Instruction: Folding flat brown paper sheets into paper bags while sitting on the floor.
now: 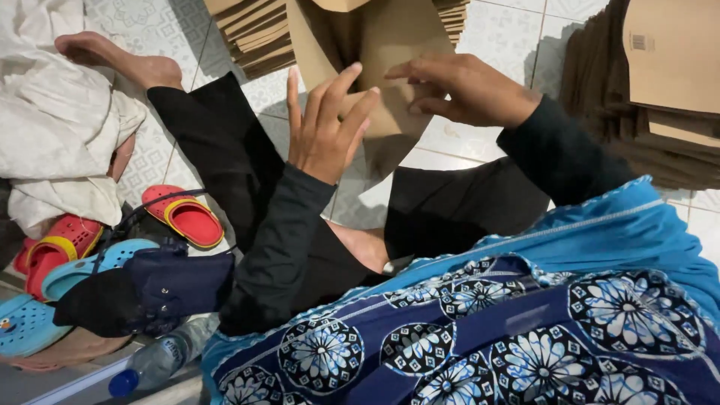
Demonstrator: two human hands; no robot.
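Patterned tile floor [495, 30] with cardboard stacks [660, 112], red sandals [184, 217], blue clogs [30, 322], plastic bottle [161, 360].

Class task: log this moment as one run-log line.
left hand: open, against brown paper bag | right hand: fingers on bag | stacks of bags behind

Soft, even indoor light falls from above, casting faint shadows on the tiled floor [491, 34]; the picture is sharp, slightly stretched at its edges.
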